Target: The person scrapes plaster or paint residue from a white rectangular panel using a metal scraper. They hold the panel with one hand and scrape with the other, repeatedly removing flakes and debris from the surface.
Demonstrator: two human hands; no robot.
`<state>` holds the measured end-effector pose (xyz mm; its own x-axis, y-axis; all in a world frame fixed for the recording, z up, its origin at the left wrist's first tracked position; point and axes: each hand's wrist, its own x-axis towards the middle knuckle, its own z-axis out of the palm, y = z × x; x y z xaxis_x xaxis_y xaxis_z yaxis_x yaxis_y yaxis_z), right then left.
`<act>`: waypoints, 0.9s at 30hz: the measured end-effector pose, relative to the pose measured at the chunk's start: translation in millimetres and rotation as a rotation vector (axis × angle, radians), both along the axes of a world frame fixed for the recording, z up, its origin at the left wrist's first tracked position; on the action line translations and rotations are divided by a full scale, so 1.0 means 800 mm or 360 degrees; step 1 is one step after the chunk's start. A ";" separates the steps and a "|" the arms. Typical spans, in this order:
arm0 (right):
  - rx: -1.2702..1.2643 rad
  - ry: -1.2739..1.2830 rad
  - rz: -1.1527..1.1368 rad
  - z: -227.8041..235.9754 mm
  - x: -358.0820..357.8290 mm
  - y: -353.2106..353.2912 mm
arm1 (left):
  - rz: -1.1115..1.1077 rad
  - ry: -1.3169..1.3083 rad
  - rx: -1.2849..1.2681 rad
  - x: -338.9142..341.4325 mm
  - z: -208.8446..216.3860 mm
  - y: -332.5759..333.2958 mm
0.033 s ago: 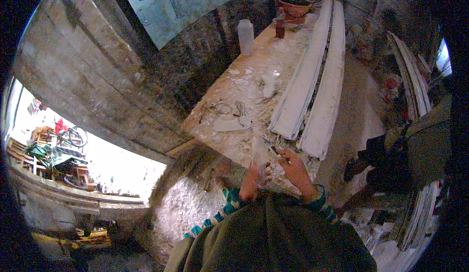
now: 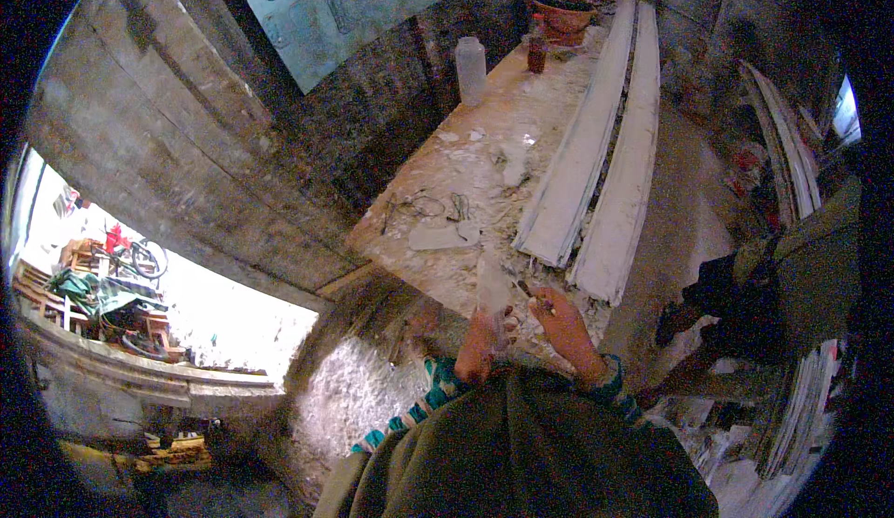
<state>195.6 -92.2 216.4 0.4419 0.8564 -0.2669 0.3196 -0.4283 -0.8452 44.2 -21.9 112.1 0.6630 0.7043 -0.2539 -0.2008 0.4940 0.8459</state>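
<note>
My left hand (image 2: 479, 339) is closed around the lower end of a pale, translucent flat piece (image 2: 492, 281), which stands up from the fingers near the table's front edge. Its exact kind is too blurred to make out. Close by on the right, my right hand (image 2: 564, 328) pinches a small thin tool (image 2: 523, 287) with a dark part, its tip pointing towards the pale piece. Two long white moulding strips (image 2: 610, 239) lie side by side on the table just beyond my right hand. A flat whitish piece (image 2: 442, 238) and some thin dark wire (image 2: 460, 207) rest beyond my left hand.
The wooden table (image 2: 410, 183) is smeared with white plaster-like residue. Along its far side stand a whitish plastic bottle (image 2: 471, 71), a bottle of dark red liquid (image 2: 536, 45) and an orange-brown bowl (image 2: 564, 21). Another person (image 2: 792, 276) is at the right, near more long strips (image 2: 782, 141).
The pale piece in my left hand has shifted slightly and looks less smeared. The tool in my right hand has turned or moved a little. Everything else stays put.
</note>
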 end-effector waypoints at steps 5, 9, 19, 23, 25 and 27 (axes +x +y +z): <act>0.0084 -0.0115 0.0353 0.004 -0.027 -0.033 | -0.0145 0.0063 -0.0622 -0.030 0.037 0.022; 0.0214 -0.0333 0.0333 -0.019 -0.030 -0.028 | 0.0012 0.0053 -0.0254 -0.015 0.035 0.018; 0.0092 -0.0220 0.0092 -0.004 0.007 -0.014 | -0.0306 -0.0158 -0.0792 -0.005 -0.043 0.028; 0.0015 -0.0394 0.0276 0.002 -0.015 -0.041 | -0.0107 0.0003 -0.0757 -0.009 -0.029 0.040; -0.0001 -0.0415 0.0296 -0.001 -0.017 -0.044 | -0.0151 0.0106 -0.0699 -0.013 -0.016 0.032; 0.0113 -0.0449 0.0262 -0.005 -0.010 -0.037 | -0.0406 0.0153 -0.0627 -0.016 -0.005 0.020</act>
<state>187.2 -122.2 212.6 0.3442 0.9345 -0.0910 0.6051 -0.2949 -0.7395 31.7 -5.7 107.7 0.7626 0.3599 -0.5375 0.0386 0.8041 0.5932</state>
